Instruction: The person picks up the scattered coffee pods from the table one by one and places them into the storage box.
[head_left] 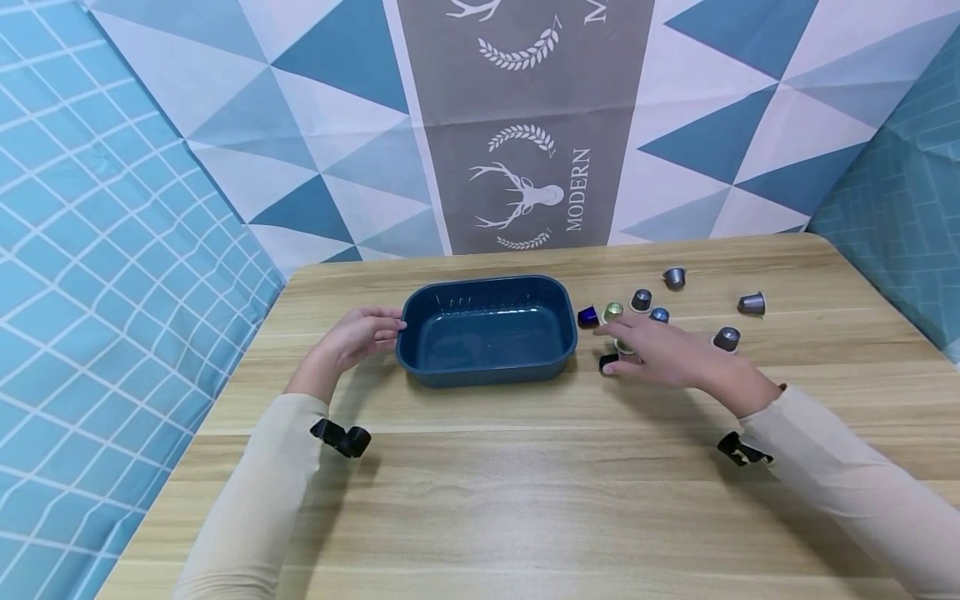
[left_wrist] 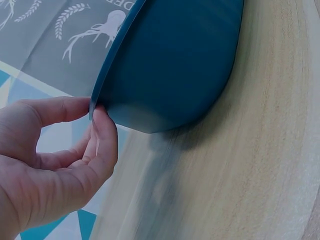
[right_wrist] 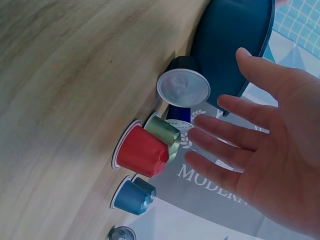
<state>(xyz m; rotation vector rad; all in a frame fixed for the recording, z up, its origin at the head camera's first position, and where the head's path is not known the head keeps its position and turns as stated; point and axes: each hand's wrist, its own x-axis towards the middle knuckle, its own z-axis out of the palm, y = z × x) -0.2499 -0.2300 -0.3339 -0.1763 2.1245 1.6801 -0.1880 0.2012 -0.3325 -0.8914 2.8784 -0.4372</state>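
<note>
A dark blue rectangular basin (head_left: 487,377) sits on the wooden table. At its left end my left hand (head_left: 367,335) pinches the rim between thumb and fingers, as the left wrist view shows of the hand (left_wrist: 60,160). My right hand (head_left: 667,350) hovers to the right of the basin, over a group of coffee capsules, its fingers spread and holding nothing. Nearest its fingertips are a black capsule (head_left: 608,363) lying on its side and a dark blue-violet capsule (head_left: 588,317). In the right wrist view a red capsule (right_wrist: 142,150) stands beside a green capsule (right_wrist: 164,131).
Silver-grey capsules lie farther right: one capsule (head_left: 675,277) near the back edge, another capsule (head_left: 752,304) on its side, and a darker capsule (head_left: 726,338) beyond the right wrist. Patterned cloth (head_left: 337,125) hangs behind the table (head_left: 465,500).
</note>
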